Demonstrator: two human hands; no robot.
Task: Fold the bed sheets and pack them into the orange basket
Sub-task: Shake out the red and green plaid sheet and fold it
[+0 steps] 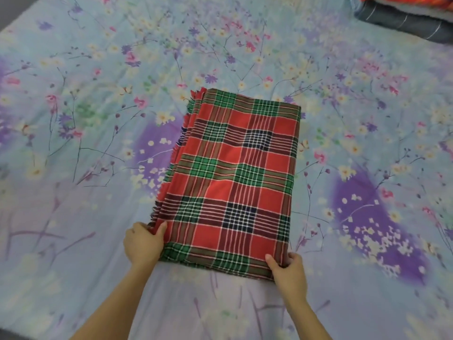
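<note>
My left grip (143, 242) and right grip (289, 271) pinch the folded red-and-green plaid fabric sheet (235, 177), whose loose layers beside the left grip may slip if I lift unevenly.

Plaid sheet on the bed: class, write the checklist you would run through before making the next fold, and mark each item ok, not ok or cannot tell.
1. Left hand grips the near left corner of the plaid sheet: ok.
2. Right hand grips the near right corner: ok.
3. Sheet lies flat on the floral bed cover: ok.
4. Layers line up along the left edge: not ok, fringed edges stick out unevenly.
5. Right edge is straight: ok.
6. Orange basket is within reach: cannot tell, it is not plainly in view.
</note>
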